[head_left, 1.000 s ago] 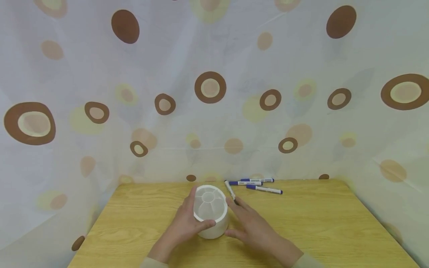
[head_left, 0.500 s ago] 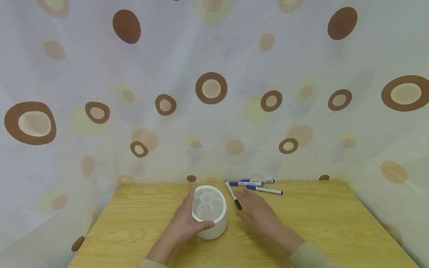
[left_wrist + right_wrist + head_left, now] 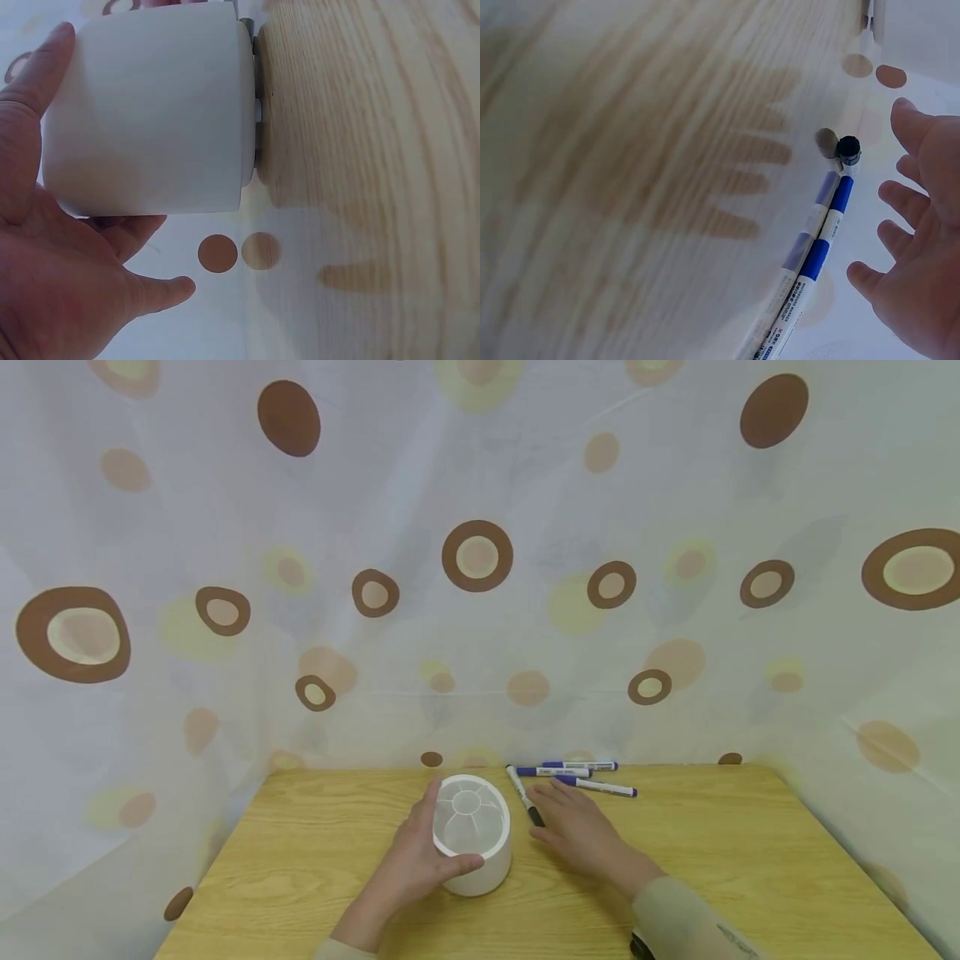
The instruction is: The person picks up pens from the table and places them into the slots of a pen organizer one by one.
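Note:
My left hand (image 3: 408,860) grips a white round pen holder (image 3: 480,878), whose top is divided into several compartments around a central ring. In the left wrist view the thumb and fingers wrap the smooth white wall of the holder (image 3: 150,112), its base close over the wooden table. To the right of it, my right hand (image 3: 581,831) hovers with fingers spread and holds nothing. Its fingertips are right by a white marker with a black cap (image 3: 536,816). In the right wrist view that black cap (image 3: 848,150) points toward the camera, beside blue-capped markers (image 3: 817,259).
Three blue-capped white markers (image 3: 603,787) lie at the table's back edge, right of centre. A dotted curtain (image 3: 480,635) hangs behind and on both sides of the wooden table (image 3: 300,852). A small black object (image 3: 640,946) shows under the right sleeve.
My right hand has moved right, from beside the pen holder to near the markers, uncovering the black cap. The left hand has kept its grip on the pen holder.

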`<move>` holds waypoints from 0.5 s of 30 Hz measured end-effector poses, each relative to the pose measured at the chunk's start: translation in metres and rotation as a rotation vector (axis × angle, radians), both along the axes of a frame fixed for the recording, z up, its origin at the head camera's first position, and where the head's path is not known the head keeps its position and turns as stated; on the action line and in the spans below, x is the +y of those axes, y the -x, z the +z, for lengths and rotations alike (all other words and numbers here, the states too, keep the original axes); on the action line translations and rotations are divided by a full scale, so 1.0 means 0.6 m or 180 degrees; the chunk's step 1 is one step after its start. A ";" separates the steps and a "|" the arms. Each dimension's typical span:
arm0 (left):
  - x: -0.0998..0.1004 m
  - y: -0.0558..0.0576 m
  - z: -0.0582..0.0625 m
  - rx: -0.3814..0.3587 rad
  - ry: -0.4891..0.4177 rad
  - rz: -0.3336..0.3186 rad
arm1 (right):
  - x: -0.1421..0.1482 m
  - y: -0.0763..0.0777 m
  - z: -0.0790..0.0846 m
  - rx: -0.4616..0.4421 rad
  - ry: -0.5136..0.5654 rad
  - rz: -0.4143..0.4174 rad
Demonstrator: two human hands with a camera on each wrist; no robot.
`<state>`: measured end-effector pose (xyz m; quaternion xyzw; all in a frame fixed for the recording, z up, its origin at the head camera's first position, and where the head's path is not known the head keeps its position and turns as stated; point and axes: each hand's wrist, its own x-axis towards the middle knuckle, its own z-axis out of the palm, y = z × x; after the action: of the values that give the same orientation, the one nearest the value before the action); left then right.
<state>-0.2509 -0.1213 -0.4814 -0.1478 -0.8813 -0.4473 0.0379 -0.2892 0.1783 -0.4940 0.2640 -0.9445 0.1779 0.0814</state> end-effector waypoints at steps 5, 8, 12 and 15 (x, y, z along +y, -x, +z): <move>0.000 0.001 -0.002 0.0011 0.0029 0.0012 | -0.006 0.014 -0.006 -0.0103 -0.0206 0.0009; -0.001 0.000 -0.002 0.0018 0.0054 0.0021 | -0.008 0.020 -0.010 -0.0170 -0.0231 0.0006; -0.001 0.001 -0.001 0.0010 0.0044 0.0011 | -0.007 0.022 -0.016 -0.0231 -0.0155 0.0037; -0.001 0.002 0.000 0.0006 0.0036 -0.0007 | -0.005 0.023 -0.022 -0.0177 -0.0101 0.0085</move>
<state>-0.2521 -0.1220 -0.4815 -0.1494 -0.8836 -0.4422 0.0373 -0.3028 0.1754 -0.5072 0.2727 -0.9455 0.1712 0.0486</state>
